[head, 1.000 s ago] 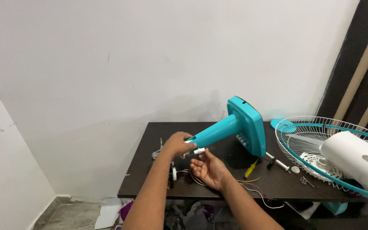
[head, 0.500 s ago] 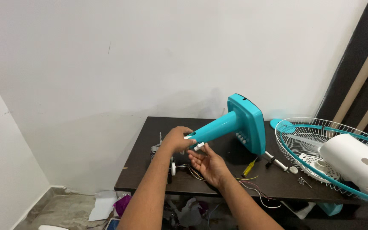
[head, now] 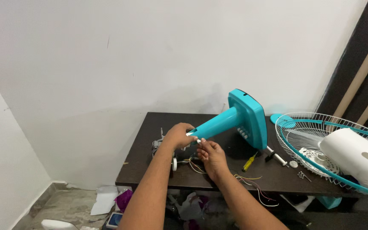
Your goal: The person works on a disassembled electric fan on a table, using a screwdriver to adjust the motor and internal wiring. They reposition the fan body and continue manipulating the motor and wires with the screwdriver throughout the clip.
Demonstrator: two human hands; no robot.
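We work at the narrow end of the teal fan stand [head: 235, 119], which lies tipped on the dark desk [head: 150, 170], its square base raised toward the wall and its neck slanting down to us; our left hand [head: 177, 135] is closed around the tip of that neck, and it should hold firm there so the tube does not roll; our right hand [head: 211, 155] sits just below, fingers drawn together near a small white piece [head: 198, 140] at the tube's mouth, though we cannot tell whether they pinch it or merely touch it; thin coloured wires [head: 252, 181] trail from under this hand across the desk, so small, gentle moves seem wise, lest a strand snag; a yellow screwdriver [head: 249, 162] lies near the base; the fan guard [head: 316, 140] with its white motor housing [head: 354, 155] rests well apart at the right.
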